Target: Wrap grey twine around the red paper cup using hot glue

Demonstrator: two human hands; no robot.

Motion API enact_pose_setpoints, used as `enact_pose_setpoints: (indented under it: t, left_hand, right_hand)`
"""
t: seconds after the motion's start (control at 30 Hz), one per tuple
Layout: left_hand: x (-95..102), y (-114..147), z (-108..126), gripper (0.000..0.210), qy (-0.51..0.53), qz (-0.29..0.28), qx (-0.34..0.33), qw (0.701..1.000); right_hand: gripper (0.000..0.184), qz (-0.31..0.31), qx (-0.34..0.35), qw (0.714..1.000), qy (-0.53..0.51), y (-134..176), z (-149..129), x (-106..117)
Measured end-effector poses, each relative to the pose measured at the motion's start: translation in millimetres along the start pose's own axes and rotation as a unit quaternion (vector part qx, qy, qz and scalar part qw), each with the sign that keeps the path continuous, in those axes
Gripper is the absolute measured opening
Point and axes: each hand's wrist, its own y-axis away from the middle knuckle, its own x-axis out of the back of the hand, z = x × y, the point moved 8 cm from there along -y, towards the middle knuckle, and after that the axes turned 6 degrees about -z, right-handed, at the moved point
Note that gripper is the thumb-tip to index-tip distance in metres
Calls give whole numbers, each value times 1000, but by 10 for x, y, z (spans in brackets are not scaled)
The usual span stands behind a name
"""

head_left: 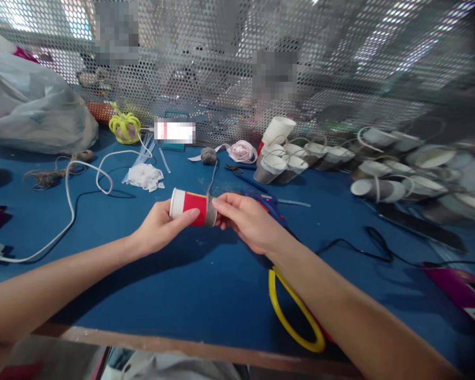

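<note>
A red and white paper cup (195, 203) lies sideways above the table, its white rim end to the left. My left hand (158, 224) is closed round the rim end, thumb along the red side. Grey yarn (211, 212) is wound round the other end of the cup. There my right hand (243, 216) pinches the yarn against the cup; some of its fingertips are hidden behind it. A strand runs from the wound part back to a small grey yarn ball (209, 155). Behind my right hand lies a blue glue gun (267, 203), partly covered.
Yarn-wrapped cups with handles (275, 166) crowd the back right, near a stack of white cups (279, 129). A white cable (69, 200) curves across the left. Yellow-handled scissors (293, 316) lie under my right forearm. A perforated metal screen (221, 68) stands behind.
</note>
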Motion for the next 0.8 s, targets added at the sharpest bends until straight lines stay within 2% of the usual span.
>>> enact_pose_setpoints:
  t: [0.1,0.2,0.3,0.37,0.4,0.57,0.7,0.8]
  left_hand:
    - [-44,-33,-161,33,124,-18,114,986]
    - [-110,-17,-281,31,186,-29,196,962]
    - [-118,-8,-291,25,178,-20,194,965]
    - [-132,0,-280,24,155,-23,181,971]
    - [-147,6,-279,23,141,-29,177,974]
    - [-255,30,-304,25,70,-77,168,980]
    - [-301,19,-307,28,21,-84,156,984]
    - [-307,20,-321,29,0,-80,159,984]
  right_hand:
    - [21,5,44,992,118,121,-68,-41]
    - [21,0,56,976,209,222,-89,-81]
    - [24,46,51,965,252,244,-82,36]
    - [28,80,58,963,251,231,-84,135]
    - [31,78,63,965,241,217,-79,150]
    - [38,-34,79,984,156,195,-81,-52]
    - [37,-58,131,975,169,262,-198,-202]
    - [36,-57,128,973,181,263,-191,-189]
